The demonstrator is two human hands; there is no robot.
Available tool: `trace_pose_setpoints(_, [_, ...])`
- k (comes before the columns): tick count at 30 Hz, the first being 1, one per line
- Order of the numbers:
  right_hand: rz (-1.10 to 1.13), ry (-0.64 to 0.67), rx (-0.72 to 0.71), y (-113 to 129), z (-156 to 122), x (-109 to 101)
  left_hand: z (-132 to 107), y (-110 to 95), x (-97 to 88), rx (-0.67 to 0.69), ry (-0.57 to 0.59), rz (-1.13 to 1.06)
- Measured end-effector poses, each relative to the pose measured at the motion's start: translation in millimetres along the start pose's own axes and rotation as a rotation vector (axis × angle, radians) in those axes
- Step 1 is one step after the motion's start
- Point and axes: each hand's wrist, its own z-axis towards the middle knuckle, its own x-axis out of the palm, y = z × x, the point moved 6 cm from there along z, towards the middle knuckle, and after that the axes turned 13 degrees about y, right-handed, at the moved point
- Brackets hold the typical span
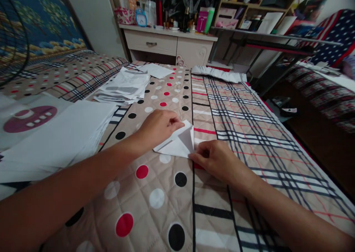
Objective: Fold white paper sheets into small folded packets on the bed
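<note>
A folded sheet of white paper (pixel 176 146) lies on the patterned bedspread, with slanting flaps that meet toward its right side. My left hand (pixel 161 125) is closed at the paper's upper edge, thumb and fingertips on it. From the right, my right hand (pixel 213 156) pinches the lower right corner between thumb and bent forefinger. The undersides of the fingers are hidden in both hands.
To the left lie a stack of blank white sheets (pixel 69 128) and a plastic bag with a purple print (pixel 30 118). Farther back are a pile of printed papers (pixel 124 85) and a long folded paper strip (pixel 219 74). A white dresser (pixel 151 41) stands behind the bed.
</note>
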Motion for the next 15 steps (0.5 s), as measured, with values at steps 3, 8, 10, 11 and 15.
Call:
trace_pose_setpoints(3, [0.124, -0.045, -0.053, -5, 9, -11, -36, 2, 9.5, -0.085, 0.067, -0.077])
trace_pose_setpoints(8, [0.246, -0.082, -0.293, -1, 36, -30, -49, 4, 26.1, 0.003, 0.083, -0.14])
trace_pose_setpoints(10, [0.324, 0.088, -0.269, -6, 46, -23, -37, 9, 26.0, 0.039, 0.155, -0.185])
trace_pose_setpoints(11, [0.368, 0.157, -0.232, -10, 48, -19, -30, 12, 23.8, 0.051, 0.192, -0.193])
trace_pose_setpoints(15, [0.454, 0.239, -0.181, -24, 39, -9, -11, 13, 16.1, 0.16, 0.335, -0.059])
